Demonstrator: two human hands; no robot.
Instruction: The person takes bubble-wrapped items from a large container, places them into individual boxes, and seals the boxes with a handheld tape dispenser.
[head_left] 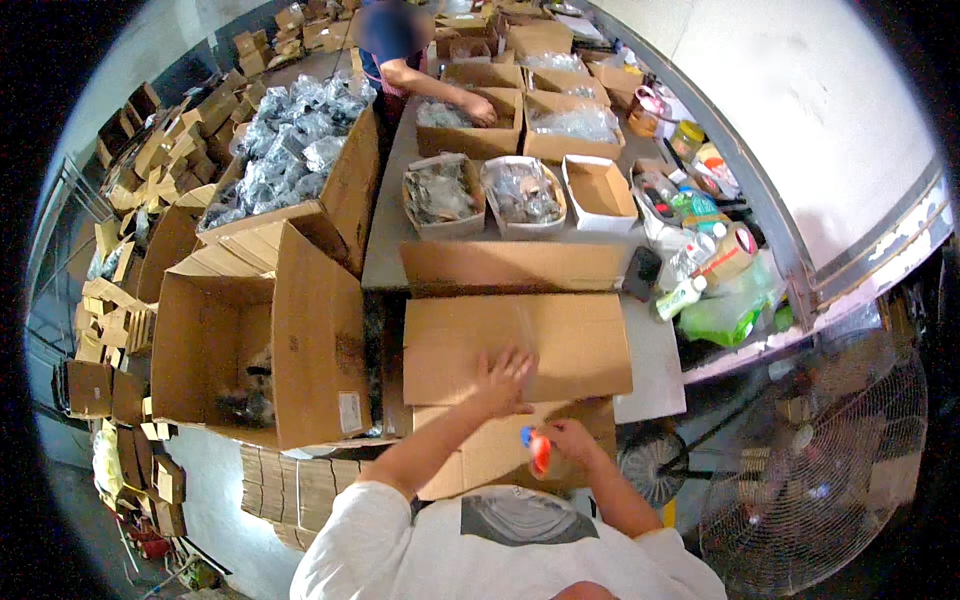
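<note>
In front of me lies a large brown cardboard box (460, 345). One flap (515, 268) stands raised on its far side and another (455, 450) juts out toward my body. My left hand (505, 380) rests on the box's upper face near its front edge, fingers spread and slightly blurred. My right hand (572, 441), lower and to the right, is closed round a small red-and-blue hand tool (541, 455) above the near flap. Motion blur hides what kind of tool it is.
A big open carton (215, 340) stands at left, beyond it one of plastic-wrapped parts (300, 150). Smaller boxes (605, 195) line the table. A co-worker's hand (478, 108) reaches into one. Bottles (682, 298) crowd the right edge; a caged fan (815, 470) stands lower right.
</note>
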